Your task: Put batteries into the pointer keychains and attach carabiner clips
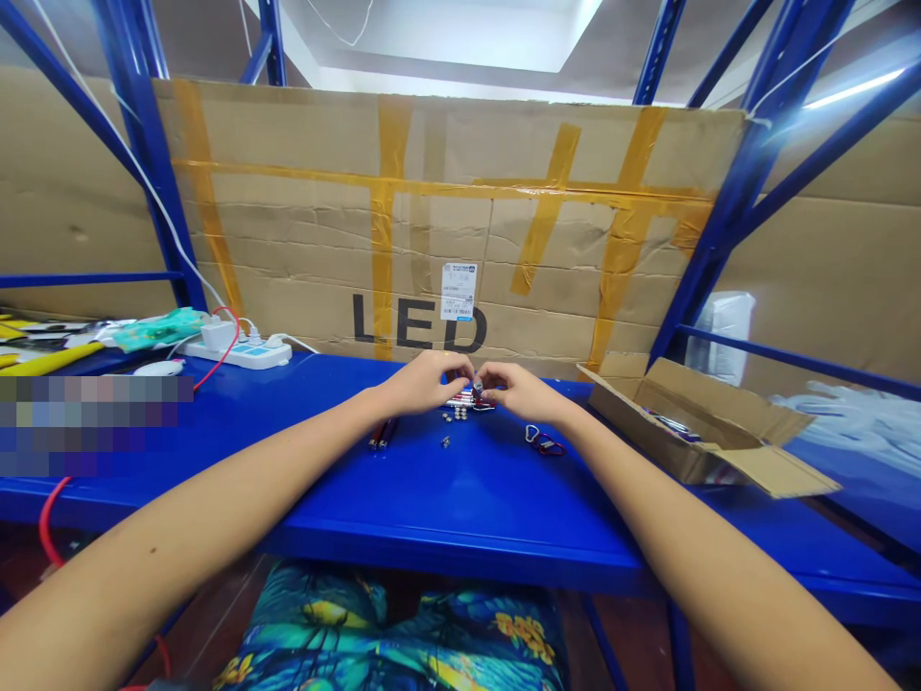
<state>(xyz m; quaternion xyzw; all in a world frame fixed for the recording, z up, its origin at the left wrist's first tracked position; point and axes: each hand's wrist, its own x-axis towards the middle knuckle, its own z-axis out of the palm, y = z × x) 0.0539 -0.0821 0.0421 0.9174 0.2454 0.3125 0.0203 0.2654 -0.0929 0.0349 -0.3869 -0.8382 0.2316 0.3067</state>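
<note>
My left hand (pixel 430 382) and my right hand (pixel 519 392) meet above the far part of the blue table, fingertips close together. A small dark and silver piece (pixel 478 387) shows at the fingertips of my right hand, whose fingers are pinched on it. The fingers of my left hand are curled in beside it; what they hold, if anything, is hidden. Under the hands lie several red and silver slim tubes (pixel 460 397). Nearer to me are small silver metal pieces (pixel 460 414) and a separate little cluster (pixel 446 441). Carabiners (pixel 545 442) lie right, dark red tubes (pixel 381 436) left.
An open cardboard box (pixel 691 451) with shiny items inside stands at the right. On the left are a white power strip (pixel 245 353), a red cable (pixel 220 357) and yellow-handled things (pixel 58 359). A large cardboard sheet (pixel 302 240) closes off the back between blue rack posts (pixel 720 230).
</note>
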